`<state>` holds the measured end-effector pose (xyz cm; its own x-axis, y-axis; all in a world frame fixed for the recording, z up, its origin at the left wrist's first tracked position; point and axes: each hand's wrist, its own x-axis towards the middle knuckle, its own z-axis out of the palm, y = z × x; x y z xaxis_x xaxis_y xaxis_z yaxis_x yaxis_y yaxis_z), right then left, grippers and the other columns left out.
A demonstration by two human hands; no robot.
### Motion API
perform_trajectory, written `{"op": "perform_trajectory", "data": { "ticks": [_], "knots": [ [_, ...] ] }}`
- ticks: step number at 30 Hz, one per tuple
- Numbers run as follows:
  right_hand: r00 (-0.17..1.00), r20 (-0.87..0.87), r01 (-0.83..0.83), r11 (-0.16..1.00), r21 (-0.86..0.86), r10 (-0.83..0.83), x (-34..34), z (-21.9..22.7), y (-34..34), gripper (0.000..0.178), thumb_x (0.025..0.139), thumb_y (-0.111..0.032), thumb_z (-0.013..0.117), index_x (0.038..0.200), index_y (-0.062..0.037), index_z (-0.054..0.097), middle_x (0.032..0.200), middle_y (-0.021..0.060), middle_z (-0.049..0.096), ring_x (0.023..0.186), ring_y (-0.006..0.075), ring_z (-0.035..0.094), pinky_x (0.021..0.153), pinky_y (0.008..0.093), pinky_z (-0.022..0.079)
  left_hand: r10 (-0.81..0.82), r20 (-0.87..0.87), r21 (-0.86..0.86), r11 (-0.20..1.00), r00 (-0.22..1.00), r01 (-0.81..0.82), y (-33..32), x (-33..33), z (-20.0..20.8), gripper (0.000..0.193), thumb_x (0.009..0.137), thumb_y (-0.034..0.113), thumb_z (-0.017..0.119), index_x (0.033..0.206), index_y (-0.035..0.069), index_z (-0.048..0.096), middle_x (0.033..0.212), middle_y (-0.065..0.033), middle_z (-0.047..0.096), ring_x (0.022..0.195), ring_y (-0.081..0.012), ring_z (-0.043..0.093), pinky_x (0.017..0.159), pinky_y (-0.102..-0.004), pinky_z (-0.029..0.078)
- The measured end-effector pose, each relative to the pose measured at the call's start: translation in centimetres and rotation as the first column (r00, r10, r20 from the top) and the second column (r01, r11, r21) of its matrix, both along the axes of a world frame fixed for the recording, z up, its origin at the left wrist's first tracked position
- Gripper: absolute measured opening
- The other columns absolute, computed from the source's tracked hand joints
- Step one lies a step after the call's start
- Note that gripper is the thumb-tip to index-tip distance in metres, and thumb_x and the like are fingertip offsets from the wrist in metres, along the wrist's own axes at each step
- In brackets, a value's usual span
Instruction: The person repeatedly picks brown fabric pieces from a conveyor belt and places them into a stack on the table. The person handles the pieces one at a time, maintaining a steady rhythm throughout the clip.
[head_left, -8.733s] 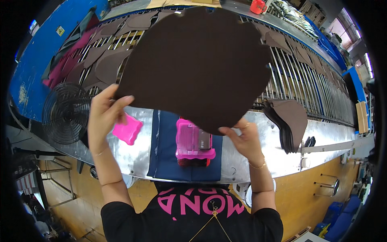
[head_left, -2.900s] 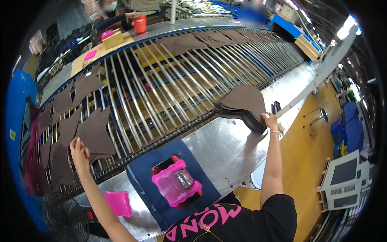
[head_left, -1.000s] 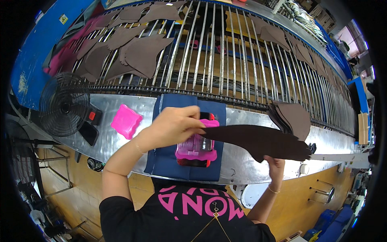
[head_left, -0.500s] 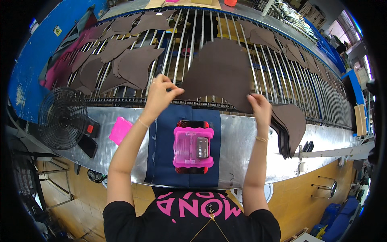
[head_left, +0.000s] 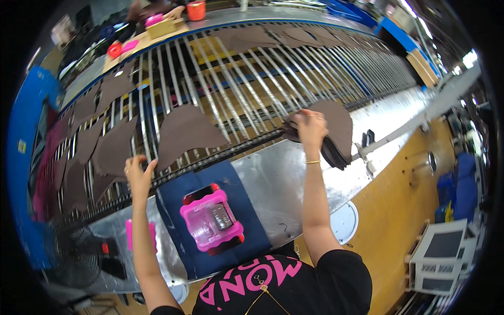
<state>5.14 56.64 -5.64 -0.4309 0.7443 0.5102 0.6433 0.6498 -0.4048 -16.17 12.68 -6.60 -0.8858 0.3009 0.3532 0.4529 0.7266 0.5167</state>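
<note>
A thin dark brown cut piece (head_left: 188,132) lies flat on the metal rods of the conveyor. My left hand (head_left: 140,176) hovers by its lower left corner, thumb and fingers apart with nothing between them. At the right, a stack of similar brown cut pieces (head_left: 338,126) rests on the metal table's far edge. My right hand (head_left: 312,128) has its fingers curled over the left side of this stack, gripping the edges; how many pieces are pinched is hidden. In front of me a pink plastic tool (head_left: 211,220) with a clear block stands on a dark blue cloth (head_left: 247,210).
More brown pieces (head_left: 113,147) lie along the conveyor rods (head_left: 247,97) to the left and far right. A black fan (head_left: 73,252) and a pink plate (head_left: 140,234) sit at the table's left. A metal arm (head_left: 404,126) juts in from the right. Across the conveyor, another person's hand (head_left: 174,12) shows.
My left hand has let go of the large brown piece, which now lies on the conveyor. My right hand has moved onto the stack. The view has turned to the right.
</note>
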Motion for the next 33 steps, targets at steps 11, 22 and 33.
{"op": "perform_trajectory", "data": {
  "ticks": [11,22,33],
  "knots": [
    [0.843,0.273,0.517,0.837,-0.178,-0.463,15.1,-3.6,10.7,0.046,0.07,-0.041,0.076,0.094,-0.0032,0.067,0.104,0.0153,0.061,0.099,0.0343,0.059,0.084,0.0513,0.044,-0.102,0.126,0.176,0.981,0.987,0.079,-0.3,3.8,3.0,0.033,0.079,0.027,0.07,0.103,0.005,0.062,0.095,-0.0055,0.055,0.086,-0.0192,0.051,0.074,-0.0297,0.04],
    [0.878,0.347,0.391,0.913,-0.119,-0.33,13.3,1.0,7.4,0.034,0.079,-0.016,0.068,0.104,0.0009,0.052,0.078,0.0158,0.065,0.069,0.0299,0.066,0.061,0.0387,0.052,-0.138,0.105,0.177,0.977,0.985,0.118,-0.1,6.8,5.8,0.034,0.081,0.023,0.068,0.108,0.005,0.06,0.097,-0.0071,0.054,0.087,-0.0203,0.048,0.078,-0.0316,0.041],
    [0.837,0.021,-0.545,0.836,-0.065,0.547,7.5,15.5,-9.6,0.027,0.097,-0.011,0.044,0.121,-0.0028,0.051,0.076,0.014,0.064,0.056,0.0159,0.065,0.048,0.0252,0.051,-0.3,0.002,0.291,0.913,0.954,0.286,3.4,9.7,9.7,0.056,0.073,0.02,0.076,0.122,0.005,0.054,0.115,-0.0134,0.049,0.109,-0.0279,0.05,0.093,-0.0348,0.04]
  ]
}}
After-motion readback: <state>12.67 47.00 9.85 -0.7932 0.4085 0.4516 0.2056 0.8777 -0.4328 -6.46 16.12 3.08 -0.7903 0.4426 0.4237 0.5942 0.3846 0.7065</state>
